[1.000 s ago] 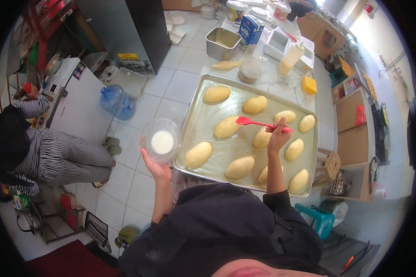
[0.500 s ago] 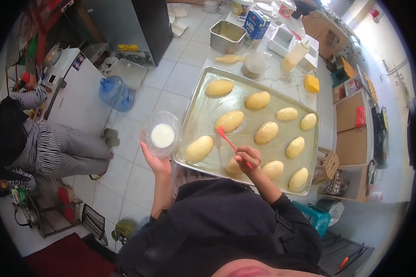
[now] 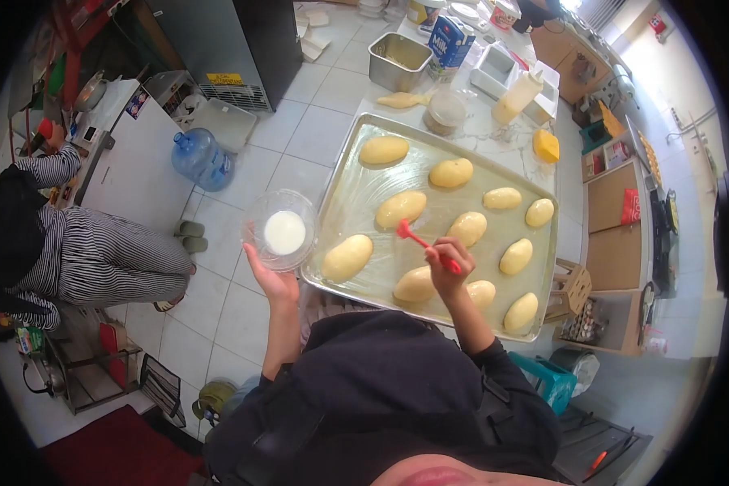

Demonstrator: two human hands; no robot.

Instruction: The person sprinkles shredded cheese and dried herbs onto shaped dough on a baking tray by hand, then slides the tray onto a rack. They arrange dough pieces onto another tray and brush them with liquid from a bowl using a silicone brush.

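Note:
My left hand (image 3: pixel 274 279) is wrapped round the underside of a clear bowl (image 3: pixel 301 212) with white liquid (image 3: pixel 284 233) in it, just left of the tray. In my right hand (image 3: pixel 448 263) is a red brush (image 3: pixel 414 236), its head at the lower edge of a glossy dough piece (image 3: pixel 401 210). Several oval dough pieces lie spaced out on the large metal tray (image 3: pixel 347 170). Part of one dough piece (image 3: pixel 414 285) is hidden behind my right hand, and another (image 3: pixel 481 295) is partly covered by my wrist.
Beyond the tray stand a metal tin (image 3: pixel 399 63), a milk carton (image 3: pixel 450 46), a squeeze bottle (image 3: pixel 517 98), a lidded tub (image 3: pixel 444 112) and a yellow block (image 3: pixel 546 147). A person (image 3: pixel 109 255) stands at the left, near a water jug (image 3: pixel 202 159). A teal stool (image 3: pixel 546 379) is at the lower right.
My right hand has come left and nearer to me with the brush, then slightly up and right over the last half second. My left hand still holds the bowl in about the same place.

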